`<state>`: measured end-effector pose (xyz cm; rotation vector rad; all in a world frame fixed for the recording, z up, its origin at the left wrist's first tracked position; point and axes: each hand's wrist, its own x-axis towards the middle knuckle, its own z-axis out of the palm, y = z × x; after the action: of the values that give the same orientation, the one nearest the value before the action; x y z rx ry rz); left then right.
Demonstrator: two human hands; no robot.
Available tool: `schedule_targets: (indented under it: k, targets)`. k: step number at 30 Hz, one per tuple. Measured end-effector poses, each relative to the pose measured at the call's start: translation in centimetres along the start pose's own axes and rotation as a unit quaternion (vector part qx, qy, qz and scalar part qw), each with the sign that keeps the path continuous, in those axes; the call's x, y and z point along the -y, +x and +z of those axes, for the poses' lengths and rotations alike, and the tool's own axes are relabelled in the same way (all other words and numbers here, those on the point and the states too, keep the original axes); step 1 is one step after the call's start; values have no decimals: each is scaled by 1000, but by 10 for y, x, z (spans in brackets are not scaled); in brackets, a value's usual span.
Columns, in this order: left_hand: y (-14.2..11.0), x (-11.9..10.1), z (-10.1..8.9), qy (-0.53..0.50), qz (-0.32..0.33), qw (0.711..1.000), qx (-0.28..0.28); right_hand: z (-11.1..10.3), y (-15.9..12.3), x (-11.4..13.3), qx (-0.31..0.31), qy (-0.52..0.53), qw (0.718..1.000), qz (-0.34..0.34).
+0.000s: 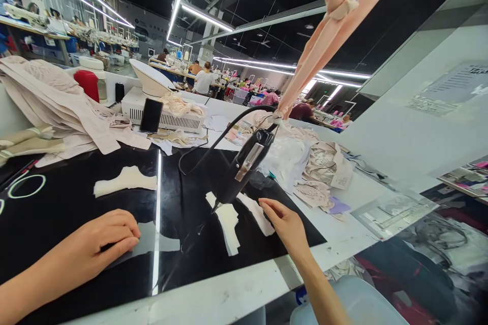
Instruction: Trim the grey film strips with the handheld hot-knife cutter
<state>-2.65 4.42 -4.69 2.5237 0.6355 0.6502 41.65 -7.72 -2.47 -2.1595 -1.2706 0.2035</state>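
My left hand [104, 238] rests at the left of a black work surface [114, 218]. Its fingers are closed at a grey, see-through shaped piece [168, 244], partly hidden under the hand. With thumb and forefinger together, my right hand [284, 221] pinches the edge of a thin pale cut piece [256, 213]. Between the hands hangs a black hand-held tool [244, 167] with a narrow tip, pointing down at a small stack of cream cut pieces [227, 223]. Another cream stack [125, 181] lies beyond my left hand.
A peach fabric strip [312, 40] suspends the tool, and a black cable [213, 144] loops behind it. Beige fabric [68, 106] is piled at back left, near a phone [151, 116] and a white box [179, 121]. Scissors [25, 183] lie far left. More fabric [324, 167] sits at right.
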Motion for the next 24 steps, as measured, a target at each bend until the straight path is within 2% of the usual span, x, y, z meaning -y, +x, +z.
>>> schedule_targets:
  k: [3, 6, 13, 24]
  targets:
    - [-1, 2, 1, -2, 6, 1000, -5, -14, -11, -10, 1, -13, 1000, -5]
    - [-2, 4, 1, -1, 10, 1000, -13, -18, -21, -11, -1, -21, 1000, -19]
    - [-2, 6, 0, -12, 2, 1000, -20, -10, -35, 7, 19, -22, 999, -43]
    - [-4, 4, -1, -14, -7, 1000, -11, -16, -45, 20, 51, -43, 996, -51]
